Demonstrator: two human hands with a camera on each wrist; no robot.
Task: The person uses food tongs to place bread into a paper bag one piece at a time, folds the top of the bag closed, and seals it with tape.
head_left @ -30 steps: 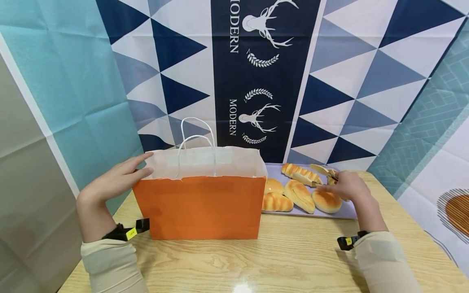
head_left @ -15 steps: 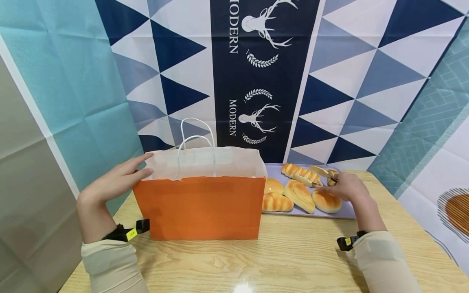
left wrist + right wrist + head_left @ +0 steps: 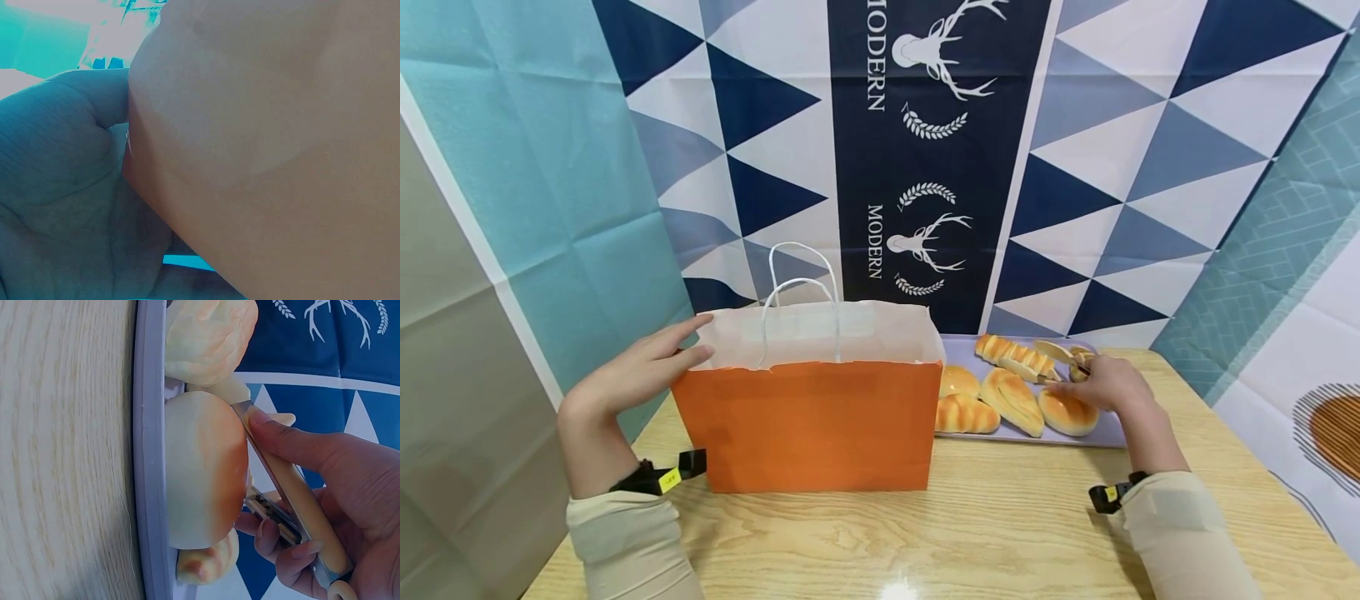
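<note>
My left hand (image 3: 636,371) holds the left rim of an upright orange paper bag (image 3: 816,429), thumb and forefinger reaching over the edge. In the left wrist view the bag's side (image 3: 269,150) hides the fingertips. Over the lilac tray (image 3: 1033,439), my right hand (image 3: 1116,382) grips a pair of bread tongs (image 3: 294,500) with beige handles. Their tips lie on either side of the right end of a long ridged loaf (image 3: 1009,353); whether they touch it, I cannot tell. Just below the tongs sits a round bun (image 3: 206,469).
Also on the tray are an oval bun (image 3: 1011,400), a striped roll (image 3: 967,414) and another bun (image 3: 958,381) partly behind the bag. White bag handles (image 3: 801,283) stand up. The wooden table (image 3: 1000,517) meets a patterned cloth backdrop (image 3: 925,167).
The right hand and tongs have shifted very slightly over the tray. My left hand and the bag stay in place.
</note>
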